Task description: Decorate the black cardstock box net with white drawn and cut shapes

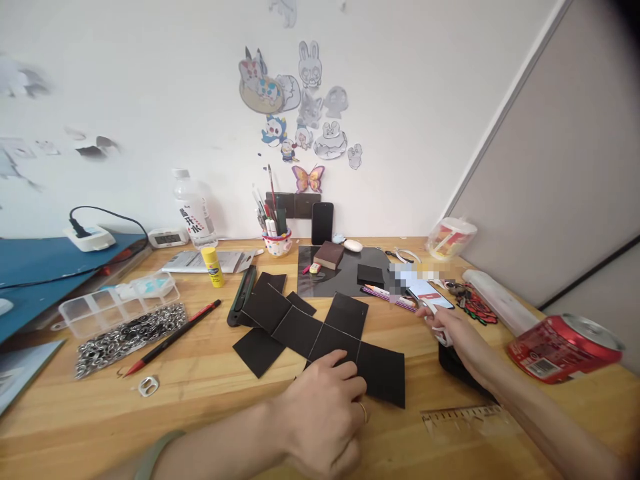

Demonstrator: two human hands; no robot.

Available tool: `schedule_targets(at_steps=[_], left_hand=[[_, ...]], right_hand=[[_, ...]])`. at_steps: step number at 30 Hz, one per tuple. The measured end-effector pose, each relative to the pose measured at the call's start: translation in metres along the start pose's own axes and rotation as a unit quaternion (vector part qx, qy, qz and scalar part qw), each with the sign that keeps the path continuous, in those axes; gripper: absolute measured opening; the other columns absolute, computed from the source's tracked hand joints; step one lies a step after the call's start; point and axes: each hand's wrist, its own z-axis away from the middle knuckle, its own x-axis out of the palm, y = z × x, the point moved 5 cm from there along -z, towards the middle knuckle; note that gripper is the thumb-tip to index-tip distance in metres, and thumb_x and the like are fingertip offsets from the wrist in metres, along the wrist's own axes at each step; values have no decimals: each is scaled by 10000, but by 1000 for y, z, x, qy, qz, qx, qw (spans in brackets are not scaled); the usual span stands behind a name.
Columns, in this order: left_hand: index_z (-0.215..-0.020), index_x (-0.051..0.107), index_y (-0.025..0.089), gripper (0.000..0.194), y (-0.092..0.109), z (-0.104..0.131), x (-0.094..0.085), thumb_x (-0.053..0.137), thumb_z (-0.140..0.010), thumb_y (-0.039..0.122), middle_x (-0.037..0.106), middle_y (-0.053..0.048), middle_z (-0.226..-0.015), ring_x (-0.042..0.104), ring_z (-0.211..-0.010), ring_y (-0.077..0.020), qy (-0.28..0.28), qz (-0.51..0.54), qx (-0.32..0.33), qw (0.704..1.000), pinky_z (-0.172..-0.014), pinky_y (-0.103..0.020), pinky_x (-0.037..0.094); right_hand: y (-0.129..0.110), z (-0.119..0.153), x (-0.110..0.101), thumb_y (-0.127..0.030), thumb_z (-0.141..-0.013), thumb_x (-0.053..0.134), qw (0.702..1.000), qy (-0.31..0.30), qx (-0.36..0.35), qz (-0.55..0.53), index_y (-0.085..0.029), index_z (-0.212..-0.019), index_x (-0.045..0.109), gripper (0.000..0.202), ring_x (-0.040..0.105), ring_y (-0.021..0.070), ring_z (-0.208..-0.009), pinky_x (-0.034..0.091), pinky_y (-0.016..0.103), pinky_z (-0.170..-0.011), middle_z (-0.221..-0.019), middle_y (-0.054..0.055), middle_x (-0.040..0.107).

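On the wooden desk lies a black card cutout [340, 340], made of joined squares with pale crease lines between them. My left hand [325, 403] presses on its near part with curled fingers, hiding some of the card. Loose black card squares [259, 352] lie beside and under the cutout on the left. Over to the right, my right hand [450, 327] is closed around a white object [441, 335], partly covered by the fingers, whose kind I cannot make out. A lit phone [430, 292] lies just beyond that hand, and a clear ruler [463, 413] lies below it.
A box knife [243, 297], a glue stick [213, 268] and a pencil [175, 337] lie or stand left. Metal pull tabs [130, 337] are heaped near a clear compartment box [120, 303]. A red can [565, 350] stands far right; a pen cup [277, 241] is at the back.
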Motion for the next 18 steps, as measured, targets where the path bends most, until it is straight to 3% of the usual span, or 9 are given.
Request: schedule_targets(at_steps=[3,6,14,18], left_hand=[[-621,439,179,138,0,0,-1,485,-629,309,471,-11,-682,354,-640,-152,1,1,1,1000,-756,-357,353],[-625,451,180,128,-1,1,-2,482,-624,304,483,-12,-696,371,-651,-154,1,8,0,1000,-795,-377,346],[-682,518,184,156,0,-1,-7,508,-661,338,539,-20,-734,458,-675,-166,-5,33,-9,999,-816,-410,360],[-999,569,218,435,-7,-1,-21,497,-744,564,614,-33,-919,558,-829,-212,-39,128,-43,990,-864,-438,370]], right_hand=[[8,-1,7,-367,-695,434,1000,7,20,20,-224,-709,577,203,551,229,-750,394,315,-653,-702,20,594],[11,2,18,-416,-720,441,999,4,28,31,-229,-757,573,232,542,266,-884,388,359,-757,-860,39,634],[3,14,30,-273,-652,508,998,-65,2,11,-243,-668,469,52,449,192,-700,348,301,-678,-657,-34,486],[1,16,23,-232,-628,462,996,-81,-24,-41,-242,-705,464,78,432,187,-762,354,295,-710,-717,-28,456]])
